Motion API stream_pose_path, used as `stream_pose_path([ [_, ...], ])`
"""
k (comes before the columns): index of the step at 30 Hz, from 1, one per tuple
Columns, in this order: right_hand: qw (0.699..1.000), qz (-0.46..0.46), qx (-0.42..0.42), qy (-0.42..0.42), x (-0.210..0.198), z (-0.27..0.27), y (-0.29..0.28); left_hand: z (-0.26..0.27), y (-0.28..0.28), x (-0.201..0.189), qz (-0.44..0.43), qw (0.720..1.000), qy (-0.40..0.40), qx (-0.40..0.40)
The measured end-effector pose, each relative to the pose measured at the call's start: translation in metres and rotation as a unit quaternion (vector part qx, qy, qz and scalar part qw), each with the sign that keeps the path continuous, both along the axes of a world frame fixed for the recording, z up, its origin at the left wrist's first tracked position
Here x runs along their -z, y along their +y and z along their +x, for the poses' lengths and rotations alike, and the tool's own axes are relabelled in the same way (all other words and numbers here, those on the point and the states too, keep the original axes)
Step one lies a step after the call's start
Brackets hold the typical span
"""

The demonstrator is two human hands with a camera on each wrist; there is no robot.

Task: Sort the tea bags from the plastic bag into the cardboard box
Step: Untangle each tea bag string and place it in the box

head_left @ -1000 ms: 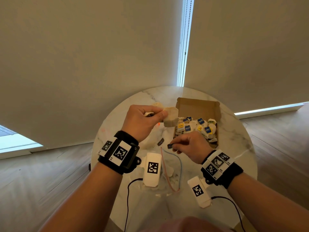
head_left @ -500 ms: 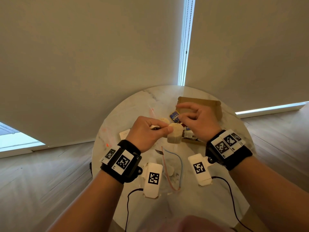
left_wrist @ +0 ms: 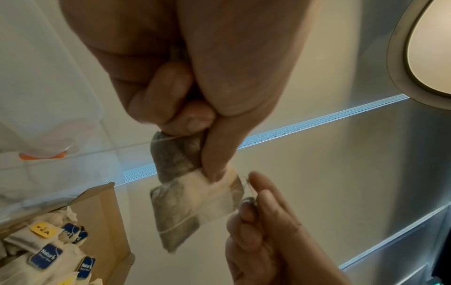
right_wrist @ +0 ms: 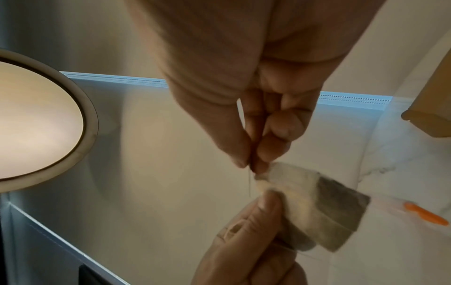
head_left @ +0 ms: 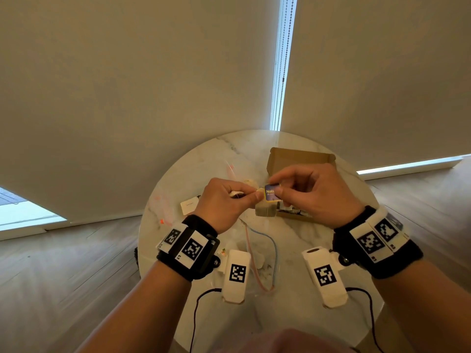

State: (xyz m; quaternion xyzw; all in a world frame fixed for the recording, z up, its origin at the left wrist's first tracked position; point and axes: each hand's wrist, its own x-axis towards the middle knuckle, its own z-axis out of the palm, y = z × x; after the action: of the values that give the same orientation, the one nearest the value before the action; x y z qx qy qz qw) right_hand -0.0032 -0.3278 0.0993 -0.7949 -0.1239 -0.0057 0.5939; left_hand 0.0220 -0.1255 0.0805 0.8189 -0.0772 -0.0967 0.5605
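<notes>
Above the table's middle, a tea bag [head_left: 265, 211] hangs from the left hand [head_left: 224, 202], thumb and curled fingers pinching its top corner, long axis pointing down. The right hand [head_left: 314, 193] meets it at three o'clock, thumb and forefinger nipping the blue paper tag [head_left: 272, 192]. The cardboard box [head_left: 300, 159], already crowded with bags, sits at one o'clock just beyond, nearer the right hand. The near-empty plastic bag [head_left: 260, 253] lies at six o'clock on the marble table [head_left: 293, 314].
</notes>
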Motion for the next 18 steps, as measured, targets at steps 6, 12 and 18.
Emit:
stream_pose_path([
  [6,0.998,-0.031,0.034,0.036,0.016,-0.002,0.002,0.001,0.000,0.000,0.007,1.000,0.001,-0.002],
  [12,0.994,-0.100,0.052,0.008,0.018,-0.004,0.002,-0.006,0.000,-0.005,-0.010,1.000,-0.010,0.019],
  [18,0.996,-0.084,0.007,0.007,0.004,-0.008,0.001,-0.006,0.002,-0.006,-0.028,0.999,-0.040,0.013],
])
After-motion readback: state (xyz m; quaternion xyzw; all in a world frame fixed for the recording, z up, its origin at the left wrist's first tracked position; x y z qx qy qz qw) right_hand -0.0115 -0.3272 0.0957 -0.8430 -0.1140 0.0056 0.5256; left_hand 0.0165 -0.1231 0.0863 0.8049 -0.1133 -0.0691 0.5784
